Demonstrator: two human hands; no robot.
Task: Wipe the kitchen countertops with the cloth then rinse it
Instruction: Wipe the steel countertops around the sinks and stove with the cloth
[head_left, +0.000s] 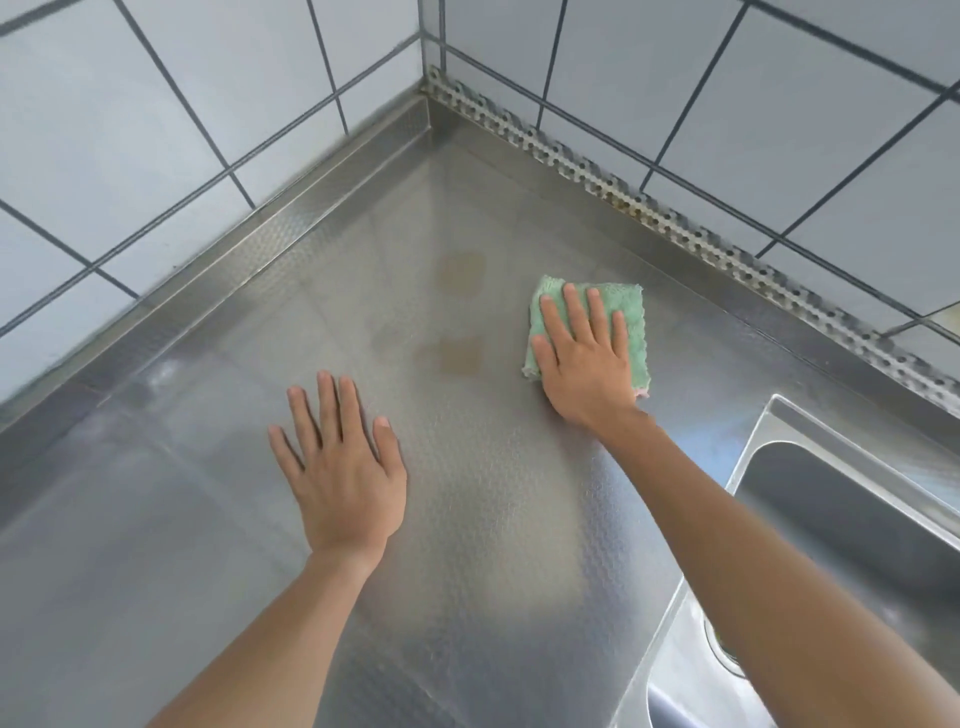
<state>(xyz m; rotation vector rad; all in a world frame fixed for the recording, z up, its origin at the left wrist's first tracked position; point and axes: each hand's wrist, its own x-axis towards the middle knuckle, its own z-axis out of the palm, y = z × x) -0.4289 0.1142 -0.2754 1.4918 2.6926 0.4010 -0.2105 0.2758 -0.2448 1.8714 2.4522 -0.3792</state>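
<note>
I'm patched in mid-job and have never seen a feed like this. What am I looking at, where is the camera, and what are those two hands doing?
There is no machine here: this is one picture from a wide-angle camera worn on a person's head, looking forward and down, so the two bare arms reaching in from the bottom are the wearer's own. The surface is a textured steel countertop set into a corner of grey tiled wall. The right hand lies flat with straight fingers on a folded green cloth, pressing it against the counter. The left hand rests flat and open on the bare steel, holding nothing. Just left of the cloth are two brownish stains. At the right edge you can see part of a steel sink, where the cloth would later be rinsed.
</note>
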